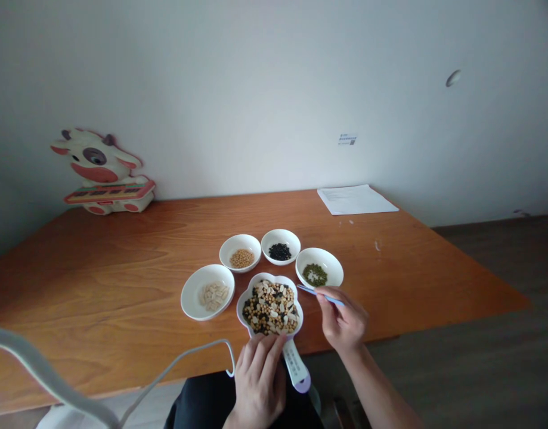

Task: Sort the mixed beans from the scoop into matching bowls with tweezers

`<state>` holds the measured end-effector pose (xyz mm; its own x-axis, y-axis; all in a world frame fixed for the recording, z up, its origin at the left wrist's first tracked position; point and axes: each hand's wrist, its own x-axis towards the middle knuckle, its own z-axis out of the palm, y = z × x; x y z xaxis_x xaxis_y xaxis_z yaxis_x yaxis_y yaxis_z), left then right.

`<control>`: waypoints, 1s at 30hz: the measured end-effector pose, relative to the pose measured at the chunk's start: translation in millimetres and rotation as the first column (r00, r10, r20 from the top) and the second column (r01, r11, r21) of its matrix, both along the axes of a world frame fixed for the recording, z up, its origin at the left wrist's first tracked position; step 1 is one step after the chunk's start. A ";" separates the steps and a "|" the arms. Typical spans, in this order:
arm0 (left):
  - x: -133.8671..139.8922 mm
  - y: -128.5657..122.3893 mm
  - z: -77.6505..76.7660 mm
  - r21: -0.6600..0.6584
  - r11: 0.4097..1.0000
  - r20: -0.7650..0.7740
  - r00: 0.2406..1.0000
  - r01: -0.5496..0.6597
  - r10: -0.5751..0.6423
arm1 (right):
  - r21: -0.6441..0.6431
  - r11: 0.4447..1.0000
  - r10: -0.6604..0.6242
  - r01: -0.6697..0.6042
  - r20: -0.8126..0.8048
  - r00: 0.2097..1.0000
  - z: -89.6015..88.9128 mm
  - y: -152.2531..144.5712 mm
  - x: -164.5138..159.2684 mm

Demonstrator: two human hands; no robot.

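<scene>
A white flower-shaped pan (239, 307) with a lilac-tipped handle stands at the table's near edge, filled with mixed peanuts, yellow beans and dark and green beans. My left hand (261, 378) is closed, its fingers curled on the pan's near rim, left of the handle; the thumb is hidden. Between the fingers of my right hand (345, 319) are light-blue tweezers (330, 298), their tips pointing left by the pan's right rim and just below the green bean bowl (339, 275). Whether the tips hold a bean is too small to tell.
Around the pan are white bowls of black beans (280, 251), yellow beans (242, 258) and pale peanut pieces (213, 296). A cow-shaped toy keyboard (104, 173) stands back left; paper sheets (356, 199) lie back right. A white curved tube (50, 378) and cable cross the front left.
</scene>
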<state>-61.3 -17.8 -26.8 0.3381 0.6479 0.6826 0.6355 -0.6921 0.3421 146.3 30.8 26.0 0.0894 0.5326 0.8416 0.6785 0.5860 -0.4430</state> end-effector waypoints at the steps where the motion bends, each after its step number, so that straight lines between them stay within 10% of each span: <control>1: -0.2 0.1 -0.1 -0.002 1.000 0.000 1.000 0.001 -0.001 | 0.025 0.998 -0.056 0.056 -0.013 0.998 3.0 -0.7 6.3; 17: -1.1 0.8 -2.4 0.014 1.000 0.013 1.000 0.003 -0.003 | 0.000 0.970 -0.243 0.243 -0.052 0.969 12.4 3.1 42.9; 30: -0.6 1.9 -2.5 0.026 1.000 0.002 1.000 -0.002 0.002 | -0.206 0.928 0.311 -0.310 -0.026 0.950 -14.6 -1.6 -22.4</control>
